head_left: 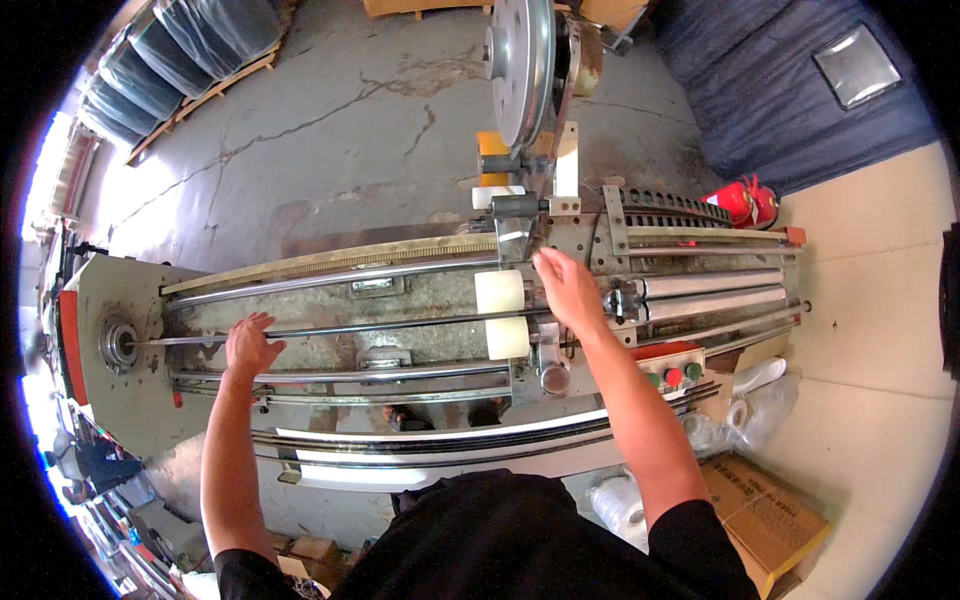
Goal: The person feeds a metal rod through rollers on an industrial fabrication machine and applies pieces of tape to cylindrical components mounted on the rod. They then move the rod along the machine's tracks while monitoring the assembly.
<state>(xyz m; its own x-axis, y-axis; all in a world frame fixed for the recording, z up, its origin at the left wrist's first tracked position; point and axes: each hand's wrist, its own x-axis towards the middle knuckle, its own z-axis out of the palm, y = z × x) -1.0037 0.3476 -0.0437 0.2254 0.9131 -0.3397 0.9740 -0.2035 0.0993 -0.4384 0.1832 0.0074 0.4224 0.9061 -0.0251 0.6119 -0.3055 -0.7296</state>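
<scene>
A long dark thin rod [400,323] runs across the machine bed from a round chuck [118,342] at the left end to the carriage [575,245]. My left hand [252,345] lies across the rod near the chuck, fingers loosely stretched past it and thumb apart. My right hand [570,292] reaches over the carriage, beside two cream rollers [502,290] stacked near and far of the rod. Its fingers are drawn together at the tips; whatever is between them is too small to make out. Beyond stands a large grey pulley wheel [520,70].
Polished guide rails [340,280] span the bed. A control box with red and green buttons [673,376] sits by my right forearm. More dark rods [430,445] lie along the near side. Red fire extinguishers [745,202] and a cardboard box [765,515] stand at right.
</scene>
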